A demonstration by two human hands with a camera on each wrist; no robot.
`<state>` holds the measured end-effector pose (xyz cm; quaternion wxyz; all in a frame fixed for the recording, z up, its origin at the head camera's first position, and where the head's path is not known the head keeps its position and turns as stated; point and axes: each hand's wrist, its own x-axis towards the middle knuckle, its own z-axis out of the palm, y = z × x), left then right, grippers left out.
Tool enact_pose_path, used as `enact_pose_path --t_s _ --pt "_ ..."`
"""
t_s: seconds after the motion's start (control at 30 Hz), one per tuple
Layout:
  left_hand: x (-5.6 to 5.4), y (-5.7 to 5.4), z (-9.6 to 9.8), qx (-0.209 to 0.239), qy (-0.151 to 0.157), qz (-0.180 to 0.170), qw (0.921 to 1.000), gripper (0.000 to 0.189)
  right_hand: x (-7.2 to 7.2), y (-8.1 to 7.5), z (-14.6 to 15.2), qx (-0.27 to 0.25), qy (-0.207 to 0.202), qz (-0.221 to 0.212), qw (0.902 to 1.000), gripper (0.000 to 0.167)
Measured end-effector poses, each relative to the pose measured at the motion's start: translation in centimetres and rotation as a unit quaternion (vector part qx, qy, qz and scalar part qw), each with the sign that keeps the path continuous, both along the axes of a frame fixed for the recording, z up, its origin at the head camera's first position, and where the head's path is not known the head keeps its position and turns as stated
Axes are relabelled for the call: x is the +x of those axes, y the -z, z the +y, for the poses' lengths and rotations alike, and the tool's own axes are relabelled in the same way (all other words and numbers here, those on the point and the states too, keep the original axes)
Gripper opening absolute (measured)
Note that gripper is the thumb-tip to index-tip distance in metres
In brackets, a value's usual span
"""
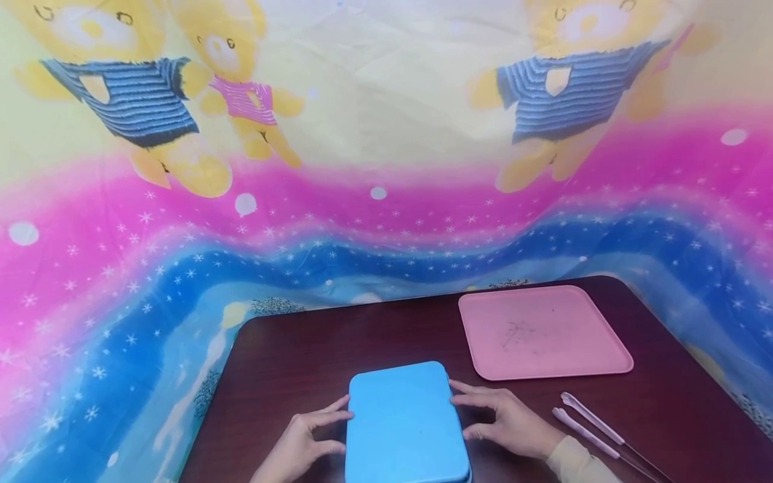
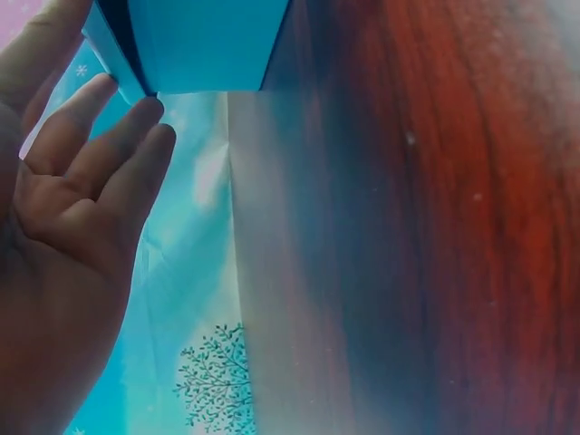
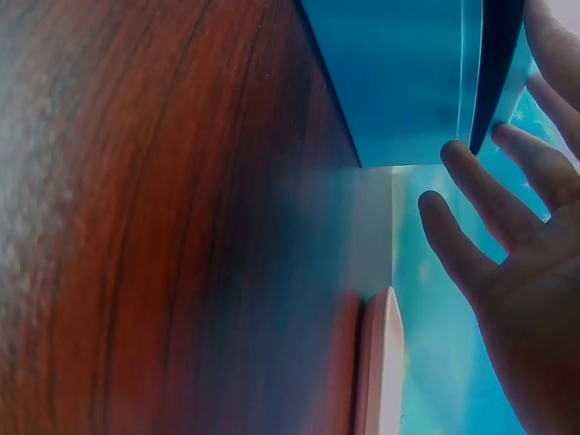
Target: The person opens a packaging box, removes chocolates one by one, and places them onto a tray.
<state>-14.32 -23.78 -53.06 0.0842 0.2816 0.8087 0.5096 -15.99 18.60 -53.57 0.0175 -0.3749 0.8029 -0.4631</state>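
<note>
A light blue box stands at the front of the dark wooden table, its flat lid [image 1: 401,422] facing up in the head view. Both wrist views show the box's side wall [image 2: 208,45] and a dark gap between it and the lid's rim. My left hand [image 1: 302,436] touches the lid's left edge with extended fingertips, its thumb nearer me. On the opposite edge, the fingertips of my right hand [image 1: 513,419] rest against the lid, the thumb lower down. Neither hand's fingers wrap around the lid. What the box holds is hidden.
A pink tray [image 1: 543,335] with dark marks lies at the table's back right. Tongs [image 1: 594,429] with pale pink tips lie right of my right hand. Behind the table [image 1: 290,362] hangs a cloth [image 1: 374,134] printed with bears.
</note>
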Motion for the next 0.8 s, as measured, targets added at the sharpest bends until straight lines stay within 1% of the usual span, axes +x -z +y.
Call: enact_pose_path --t_s 0.33,0.57,0.67,0.73,0.8 --pt "-0.2 -0.4 -0.2 0.014 -0.019 -0.026 0.9994 0.047 -0.1 0.3 0.0 -0.030 -0.010 -0.037 0.9988 0.053" --pt "-0.2 -0.8 0.1 0.006 -0.041 -0.017 0.9990 0.045 -0.2 -0.1 -0.1 -0.089 -0.034 -0.080 0.9922 0.052" --pt "-0.3 -0.9 0.3 0.008 -0.052 -0.022 0.9984 0.044 -0.2 -0.5 -0.3 -0.100 -0.023 -0.092 0.9905 0.051" --pt "-0.3 -1.0 0.4 0.013 -0.057 -0.023 0.9980 0.044 -0.2 -0.6 -0.4 -0.102 -0.005 -0.097 0.9901 0.049" --pt "-0.3 -1.1 0.5 0.030 -0.058 -0.028 0.9975 0.044 -0.2 -0.8 -0.6 -0.103 0.018 -0.105 0.9889 0.048"
